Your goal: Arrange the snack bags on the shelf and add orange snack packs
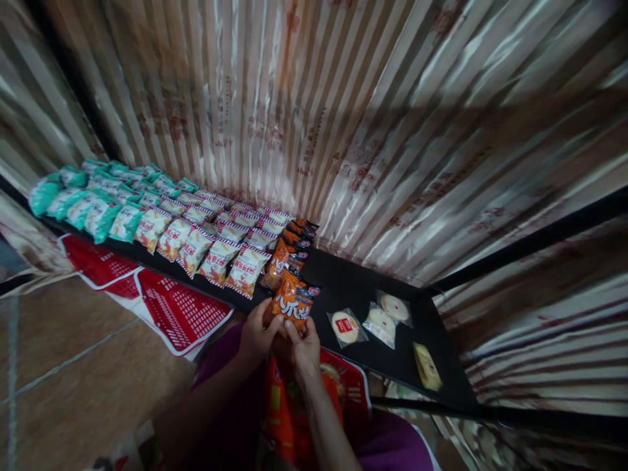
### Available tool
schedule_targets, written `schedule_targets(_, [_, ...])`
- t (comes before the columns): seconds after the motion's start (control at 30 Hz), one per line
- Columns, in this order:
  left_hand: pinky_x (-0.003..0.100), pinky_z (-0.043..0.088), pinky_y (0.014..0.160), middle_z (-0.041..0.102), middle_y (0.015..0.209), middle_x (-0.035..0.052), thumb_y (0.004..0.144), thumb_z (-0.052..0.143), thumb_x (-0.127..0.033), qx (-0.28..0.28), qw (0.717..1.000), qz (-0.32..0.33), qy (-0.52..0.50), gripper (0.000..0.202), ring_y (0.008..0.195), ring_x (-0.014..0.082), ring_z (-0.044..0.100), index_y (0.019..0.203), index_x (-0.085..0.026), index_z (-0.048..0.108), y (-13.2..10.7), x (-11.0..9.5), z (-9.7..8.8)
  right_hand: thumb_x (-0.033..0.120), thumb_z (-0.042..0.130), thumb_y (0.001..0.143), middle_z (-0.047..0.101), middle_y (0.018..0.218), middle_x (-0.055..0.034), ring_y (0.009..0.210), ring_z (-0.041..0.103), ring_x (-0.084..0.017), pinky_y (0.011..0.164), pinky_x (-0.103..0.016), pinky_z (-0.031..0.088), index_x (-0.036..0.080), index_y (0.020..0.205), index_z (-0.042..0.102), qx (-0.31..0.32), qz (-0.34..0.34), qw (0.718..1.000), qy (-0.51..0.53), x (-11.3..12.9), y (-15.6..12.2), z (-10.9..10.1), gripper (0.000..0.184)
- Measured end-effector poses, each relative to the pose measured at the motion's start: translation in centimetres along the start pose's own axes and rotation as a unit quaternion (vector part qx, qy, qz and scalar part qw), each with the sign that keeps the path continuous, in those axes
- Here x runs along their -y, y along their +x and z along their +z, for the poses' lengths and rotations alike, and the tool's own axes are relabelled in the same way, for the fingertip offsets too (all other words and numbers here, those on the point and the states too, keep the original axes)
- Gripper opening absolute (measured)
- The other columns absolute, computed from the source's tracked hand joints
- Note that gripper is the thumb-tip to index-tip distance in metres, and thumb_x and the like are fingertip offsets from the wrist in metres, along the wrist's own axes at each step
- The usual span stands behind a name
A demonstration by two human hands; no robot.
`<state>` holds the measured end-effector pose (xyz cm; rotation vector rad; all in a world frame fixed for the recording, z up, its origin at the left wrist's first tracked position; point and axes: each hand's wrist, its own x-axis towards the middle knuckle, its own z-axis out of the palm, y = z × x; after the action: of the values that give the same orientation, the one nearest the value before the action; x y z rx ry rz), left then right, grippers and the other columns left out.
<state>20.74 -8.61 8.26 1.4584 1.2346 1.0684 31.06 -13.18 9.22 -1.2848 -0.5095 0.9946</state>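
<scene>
Orange snack bag (294,299) in a two-handed pinch, right at the front edge of the black shelf (333,278).

Left hand (256,332) has its lower left corner and right hand (305,345) its lower right, fingers closed on the wrapper on both; can't tell if the bag's bottom touches the shelf. More orange bags (278,261) run in a line just behind it, then white bags with striped edges (248,271) and teal bags (101,219) off to the left. Over right: three round flat packs (345,327) plus a yellow pack (426,366). Big red-orange bag (282,409) sits below the hands, red baskets (179,311) under the shelf.
</scene>
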Motion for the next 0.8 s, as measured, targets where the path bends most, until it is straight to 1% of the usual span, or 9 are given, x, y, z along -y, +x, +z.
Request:
schedule_targets(0.07, [0.044, 0.043, 0.099, 0.061, 0.120, 0.0139, 0.083, 0.051, -0.035, -0.026, 0.996, 0.064, 0.064, 0.044, 0.113, 0.0257, 0.056, 0.121, -0.014, 0.054, -0.2, 0.4, 0.0, 0.037, 0.076, 0.063, 0.070, 0.093, -0.0011, 0.084, 0.066, -0.018, 0.079, -0.032, 0.052, 0.023, 0.098, 0.055, -0.013, -0.014, 1.000, -0.004, -0.2, 0.7, 0.4, 0.044])
schedule_targets(0.17, [0.048, 0.039, 0.104, 0.054, 0.130, 0.0159, 0.090, 0.040, -0.029, -0.033, 0.979, 0.152, 0.134, 0.044, 0.124, 0.0255, 0.048, 0.130, -0.012, 0.046, -1.1, 0.9, 0.0, 0.037, 0.075, 0.062, 0.070, 0.094, -0.0019, 0.085, 0.065, -0.018, 0.081, -0.033, 0.051, 0.022, 0.098, 0.055, -0.034, -0.034, 0.999, -0.016, -0.3, 1.6, 1.1, 0.044])
schedule_targets(0.3, [0.049, 0.034, 0.108, 0.037, 0.145, 0.0174, 0.093, 0.034, -0.022, -0.024, 0.957, 0.215, 0.192, 0.046, 0.136, 0.0248, 0.031, 0.138, -0.011, 0.033, -2.1, 1.4, 0.1, 0.036, 0.073, 0.064, 0.069, 0.096, -0.0026, 0.089, 0.064, -0.018, 0.084, -0.033, 0.049, 0.021, 0.099, 0.054, -0.030, -0.054, 0.998, -0.034, -0.3, 2.7, 1.9, 0.043])
schedule_targets(0.37, [0.048, 0.035, 0.108, 0.033, 0.147, 0.0177, 0.094, 0.032, -0.018, -0.014, 0.946, 0.248, 0.207, 0.047, 0.139, 0.0246, 0.027, 0.140, -0.012, 0.030, -2.3, 1.6, 0.1, 0.036, 0.072, 0.065, 0.068, 0.098, -0.0033, 0.090, 0.063, -0.019, 0.085, -0.034, 0.049, 0.021, 0.101, 0.054, -0.029, -0.067, 0.996, -0.051, -0.5, 3.3, 2.2, 0.043])
schedule_targets(0.47, [0.049, 0.036, 0.107, 0.030, 0.148, 0.0186, 0.093, 0.030, -0.015, -0.009, 0.930, 0.293, 0.223, 0.049, 0.140, 0.0255, 0.022, 0.142, -0.012, 0.025, -2.0, 1.9, 0.2, 0.036, 0.071, 0.066, 0.066, 0.100, -0.0041, 0.092, 0.062, -0.018, 0.087, -0.034, 0.048, 0.020, 0.102, 0.054, -0.031, -0.087, 0.993, -0.071, -0.8, 4.0, 2.6, 0.043])
schedule_targets(0.53, [0.050, 0.035, 0.107, 0.030, 0.148, 0.0193, 0.093, 0.030, -0.015, -0.008, 0.923, 0.308, 0.231, 0.050, 0.141, 0.0263, 0.020, 0.143, -0.012, 0.023, -1.7, 2.2, 0.2, 0.037, 0.071, 0.066, 0.066, 0.101, -0.0046, 0.092, 0.061, -0.019, 0.087, -0.034, 0.048, 0.020, 0.104, 0.054, -0.028, -0.091, 0.993, -0.076, -1.1, 4.3, 2.8, 0.045])
schedule_targets(0.6, [0.051, 0.036, 0.107, 0.031, 0.147, 0.0195, 0.093, 0.029, -0.014, 0.000, 0.921, 0.306, 0.241, 0.051, 0.141, 0.0267, 0.020, 0.144, -0.012, 0.021, -1.3, 2.5, 0.2, 0.038, 0.070, 0.066, 0.065, 0.103, -0.0053, 0.093, 0.061, -0.019, 0.087, -0.034, 0.047, 0.019, 0.106, 0.053, -0.034, -0.096, 0.991, -0.086, -1.4, 4.6, 2.9, 0.047])
schedule_targets(0.8, [0.051, 0.038, 0.105, 0.032, 0.146, 0.0199, 0.091, 0.031, -0.014, 0.007, 0.921, 0.295, 0.254, 0.054, 0.140, 0.0280, 0.022, 0.144, -0.012, 0.020, -0.7, 3.3, 0.3, 0.044, 0.066, 0.069, 0.065, 0.103, -0.0064, 0.096, 0.060, -0.021, 0.089, -0.035, 0.045, 0.018, 0.110, 0.056, -0.066, -0.126, 0.972, -0.186, -2.3, 5.1, 2.7, 0.049])
